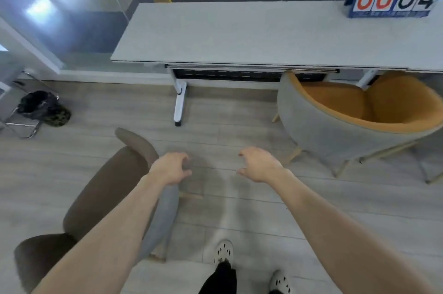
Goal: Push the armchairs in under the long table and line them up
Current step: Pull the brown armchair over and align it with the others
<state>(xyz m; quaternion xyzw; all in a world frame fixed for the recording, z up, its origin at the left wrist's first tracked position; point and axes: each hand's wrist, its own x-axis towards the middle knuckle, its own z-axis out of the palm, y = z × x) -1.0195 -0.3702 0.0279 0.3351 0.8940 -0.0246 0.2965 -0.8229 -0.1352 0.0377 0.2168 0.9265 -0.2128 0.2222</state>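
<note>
Both hands are out in front above the floor (215,130). Left hand (171,167) and right hand (260,164) have loosely curled fingers, hold nothing and touch nothing.

Orange armchair (359,111): at the worktop's (239,34) near edge, toward its right end. The arm tips reach the edge, but most of the seat sits out on the floor. Partly in, by my reading.

Brown armchair (105,193): well apart from the worktop, low left, beneath the left forearm and turned at an angle. Not yet pushed in.

The task looks early. Both armchairs need pushing in and lining up.

Room: bare floor lies between the brown armchair and the near edge. The white worktop leg (179,101) juts out there and could snag a chair. The bin (40,107) stands far left, clear of the path.
</note>
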